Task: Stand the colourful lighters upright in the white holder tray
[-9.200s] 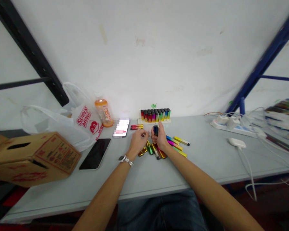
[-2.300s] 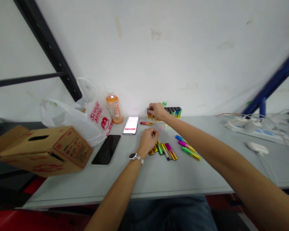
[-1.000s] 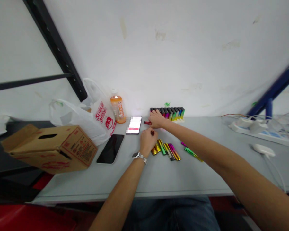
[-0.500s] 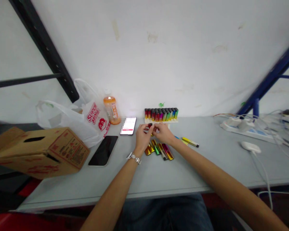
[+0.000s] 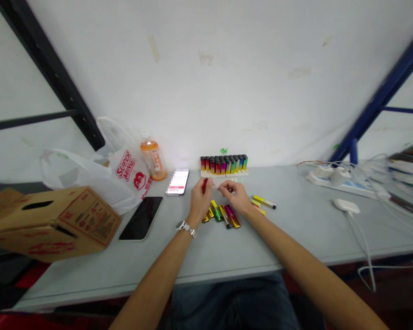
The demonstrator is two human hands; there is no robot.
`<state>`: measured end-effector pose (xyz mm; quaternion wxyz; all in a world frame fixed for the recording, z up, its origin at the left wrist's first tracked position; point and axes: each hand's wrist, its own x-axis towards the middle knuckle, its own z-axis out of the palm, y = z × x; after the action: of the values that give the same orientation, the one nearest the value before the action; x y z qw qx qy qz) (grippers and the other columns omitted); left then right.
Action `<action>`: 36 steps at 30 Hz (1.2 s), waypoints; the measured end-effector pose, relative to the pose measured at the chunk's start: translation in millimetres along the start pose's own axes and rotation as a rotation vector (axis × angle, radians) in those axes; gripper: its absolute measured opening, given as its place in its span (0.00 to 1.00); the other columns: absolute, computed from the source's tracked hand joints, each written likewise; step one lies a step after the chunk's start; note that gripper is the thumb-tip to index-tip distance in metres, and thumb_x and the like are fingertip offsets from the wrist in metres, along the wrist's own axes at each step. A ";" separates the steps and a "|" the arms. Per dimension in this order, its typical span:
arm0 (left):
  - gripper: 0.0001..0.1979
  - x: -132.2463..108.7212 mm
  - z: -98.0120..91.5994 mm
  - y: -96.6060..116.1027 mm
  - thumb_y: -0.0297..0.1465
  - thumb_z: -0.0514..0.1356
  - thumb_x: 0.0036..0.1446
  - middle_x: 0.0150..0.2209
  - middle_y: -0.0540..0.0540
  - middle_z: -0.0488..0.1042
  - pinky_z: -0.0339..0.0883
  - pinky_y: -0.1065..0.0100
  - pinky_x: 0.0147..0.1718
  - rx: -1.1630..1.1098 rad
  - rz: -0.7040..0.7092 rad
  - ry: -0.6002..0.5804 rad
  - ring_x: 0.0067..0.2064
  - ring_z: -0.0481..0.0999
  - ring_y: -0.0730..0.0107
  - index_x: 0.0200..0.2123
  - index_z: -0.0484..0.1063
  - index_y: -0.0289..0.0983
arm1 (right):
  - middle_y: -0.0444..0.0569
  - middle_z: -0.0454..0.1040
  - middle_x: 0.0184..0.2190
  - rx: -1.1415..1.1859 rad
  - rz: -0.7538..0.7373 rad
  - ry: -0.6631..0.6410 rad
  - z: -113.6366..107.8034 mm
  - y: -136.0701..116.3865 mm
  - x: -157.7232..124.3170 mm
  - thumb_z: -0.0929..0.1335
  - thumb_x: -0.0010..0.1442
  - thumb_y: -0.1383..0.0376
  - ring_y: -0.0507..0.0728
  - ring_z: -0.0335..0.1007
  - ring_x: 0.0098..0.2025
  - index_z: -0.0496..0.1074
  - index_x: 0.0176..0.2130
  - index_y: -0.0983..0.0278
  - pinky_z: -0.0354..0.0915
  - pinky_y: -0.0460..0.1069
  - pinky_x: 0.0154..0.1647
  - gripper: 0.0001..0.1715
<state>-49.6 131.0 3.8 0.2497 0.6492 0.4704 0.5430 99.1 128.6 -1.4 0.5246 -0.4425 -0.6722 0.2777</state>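
My left hand (image 5: 200, 198), with a silver watch (image 5: 187, 227) at its wrist, is closed around a red lighter (image 5: 205, 184), mostly covered by the fingers. Just to the right, my right hand (image 5: 237, 196) has its fingertips pinched together; whatever they hold is too small to make out. A narrow gap separates the two hands. Beneath and between them lie several shiny lighters in gold, green and magenta (image 5: 233, 217). Behind the hands, rows of colourful lighters (image 5: 223, 164) stand upright in a white holder (image 5: 242, 173). Yellow lighters (image 5: 264, 202) lie right of my right hand.
Leftward are a phone with a lit screen (image 5: 177, 182), a dark phone (image 5: 141, 218), an orange drink bottle (image 5: 153, 158), a white plastic bag (image 5: 124, 169) and a cardboard box (image 5: 86, 220). A power strip (image 5: 347, 182) and white charger (image 5: 346, 206) with cables sit right.
My hands were together at the lighter; now they are slightly apart, with the lighter staying in my left hand. The whole view has shifted a little.
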 end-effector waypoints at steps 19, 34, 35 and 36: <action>0.17 -3.1 4.2 3.6 0.38 0.52 0.58 0.18 0.55 0.59 0.45 0.69 0.25 0.190 -0.063 0.041 0.23 0.57 0.75 0.19 0.59 0.38 | 0.43 0.69 0.22 -0.080 -0.034 -0.090 10.5 11.8 -4.0 0.63 0.56 0.64 0.51 0.61 0.27 0.72 0.26 0.65 0.60 0.46 0.32 0.12; 0.25 -5.7 -0.5 4.5 0.48 0.52 0.59 0.17 0.53 0.58 0.46 0.69 0.24 0.204 -0.068 0.016 0.22 0.57 0.75 0.17 0.59 0.37 | 0.45 0.73 0.23 -0.076 -0.003 -0.115 11.1 9.4 -4.7 0.63 0.58 0.63 0.52 0.65 0.28 0.73 0.26 0.66 0.61 0.47 0.33 0.14; 0.25 -5.3 -0.3 4.3 0.47 0.52 0.59 0.17 0.53 0.58 0.46 0.69 0.25 0.212 -0.074 0.022 0.22 0.57 0.75 0.17 0.60 0.37 | 0.45 0.73 0.23 -0.075 -0.001 -0.119 11.0 9.4 -4.7 0.63 0.58 0.63 0.52 0.65 0.28 0.73 0.26 0.66 0.61 0.47 0.34 0.14; 0.24 -4.9 -0.1 4.2 0.46 0.52 0.59 0.17 0.53 0.59 0.46 0.69 0.25 0.221 -0.079 0.026 0.22 0.57 0.74 0.17 0.60 0.37 | 0.45 0.72 0.23 -0.074 0.000 -0.123 10.9 9.5 -4.7 0.63 0.58 0.63 0.52 0.65 0.28 0.73 0.26 0.66 0.61 0.47 0.34 0.14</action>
<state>-48.1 124.9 5.0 0.1917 0.6466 0.5558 0.4861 91.9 129.7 -14.8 0.4656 -0.4439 -0.7129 0.2792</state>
